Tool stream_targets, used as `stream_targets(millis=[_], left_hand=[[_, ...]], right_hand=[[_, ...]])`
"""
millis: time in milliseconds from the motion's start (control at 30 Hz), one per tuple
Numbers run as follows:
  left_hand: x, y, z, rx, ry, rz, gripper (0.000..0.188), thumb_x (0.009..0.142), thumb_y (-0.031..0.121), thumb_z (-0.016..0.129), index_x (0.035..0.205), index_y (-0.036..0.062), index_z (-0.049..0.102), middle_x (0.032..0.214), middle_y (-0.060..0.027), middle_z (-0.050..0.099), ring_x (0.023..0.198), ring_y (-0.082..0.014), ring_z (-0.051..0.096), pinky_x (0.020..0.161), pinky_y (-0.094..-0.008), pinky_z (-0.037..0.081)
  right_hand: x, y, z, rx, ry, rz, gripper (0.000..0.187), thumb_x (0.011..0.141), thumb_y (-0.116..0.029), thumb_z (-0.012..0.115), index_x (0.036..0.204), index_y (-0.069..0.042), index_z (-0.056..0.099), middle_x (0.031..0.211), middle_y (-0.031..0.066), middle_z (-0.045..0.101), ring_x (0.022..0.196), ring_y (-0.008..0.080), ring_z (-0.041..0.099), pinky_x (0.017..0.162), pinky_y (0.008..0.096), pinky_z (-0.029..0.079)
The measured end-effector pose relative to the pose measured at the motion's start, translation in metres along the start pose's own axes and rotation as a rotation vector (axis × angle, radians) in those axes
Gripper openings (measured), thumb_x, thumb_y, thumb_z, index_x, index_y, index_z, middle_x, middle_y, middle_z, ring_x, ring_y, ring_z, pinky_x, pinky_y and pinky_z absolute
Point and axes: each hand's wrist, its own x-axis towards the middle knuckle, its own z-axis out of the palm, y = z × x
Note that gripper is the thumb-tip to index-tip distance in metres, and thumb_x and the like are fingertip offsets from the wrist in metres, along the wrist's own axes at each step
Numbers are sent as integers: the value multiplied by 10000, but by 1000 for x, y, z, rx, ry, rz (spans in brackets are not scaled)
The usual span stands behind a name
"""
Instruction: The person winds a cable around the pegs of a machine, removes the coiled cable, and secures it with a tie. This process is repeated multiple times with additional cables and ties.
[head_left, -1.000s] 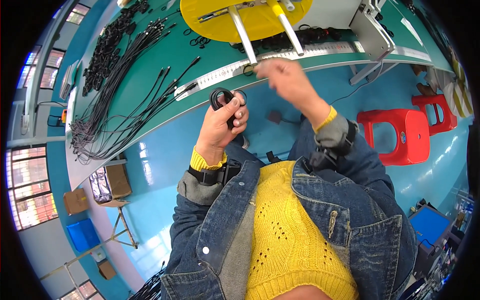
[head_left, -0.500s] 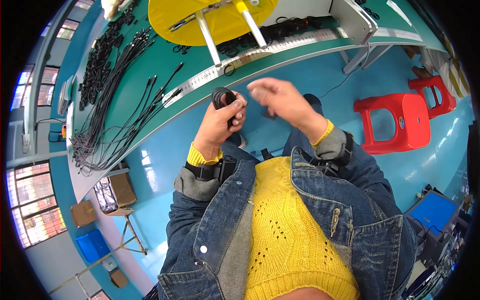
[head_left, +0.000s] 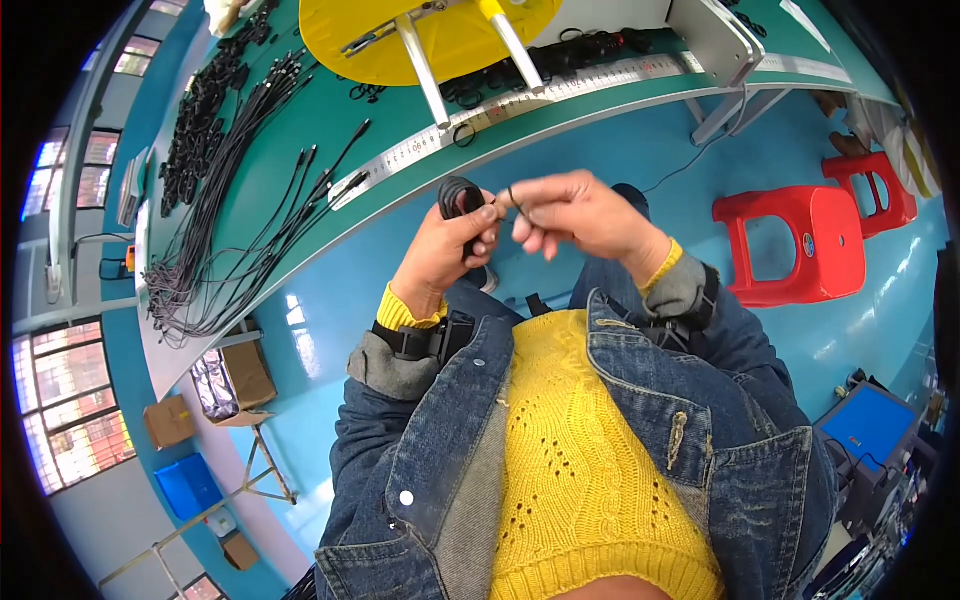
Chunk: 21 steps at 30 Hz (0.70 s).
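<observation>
On my feed, the left hand (head_left: pixel 450 243) clasps a wound black coil (head_left: pixel 458 194), the right hand (head_left: pixel 590 216) pinches a dark strand (head_left: pixel 514 197), and loose cables (head_left: pixel 228 160) remain uncoiled.

Left fingers (head_left: pixel 487 236) hold a coiled black cable (head_left: pixel 456 194).

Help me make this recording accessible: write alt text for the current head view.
A person's left hand grips a coiled black cable; close by, the right hand has a thin dark band at it. Beyond, a green-topped table holds more black cables.
</observation>
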Motion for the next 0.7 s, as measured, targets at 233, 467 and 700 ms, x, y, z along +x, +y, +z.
stream_targets(millis=[233, 467, 700], left_hand=[[-5, -2, 28, 550, 85, -125, 117, 800, 121, 593, 841, 30, 532, 630, 2, 497, 494, -64, 443, 400, -197, 322], [-5, -13, 23, 618, 76, -3, 211, 755, 93, 623, 933, 22, 535, 624, 3, 500, 474, -60, 430, 393, -202, 309], [-11, -9, 10, 139, -61, 24, 352, 821, 224, 588, 1087, 19, 482, 659, -19, 502, 516, -76, 448, 415, -211, 342]], right_hand=[[11, -43, 5, -792, 2, 7, 271, 782, -158, 640, 1000, -13, 566, 733, 64, 616, 640, 119, 583, 528, 233, 467], [25, -11, -4, -1183, -230, -137, 479, 698, -199, 690, 1091, -4, 498, 791, 135, 600, 709, 214, 612, 578, 291, 486], [-4, 2, -1, -1042, 95, -498, 788, 550, -270, 788, 1182, 18, 415, 1034, 161, 556, 949, 293, 542, 809, 383, 459]])
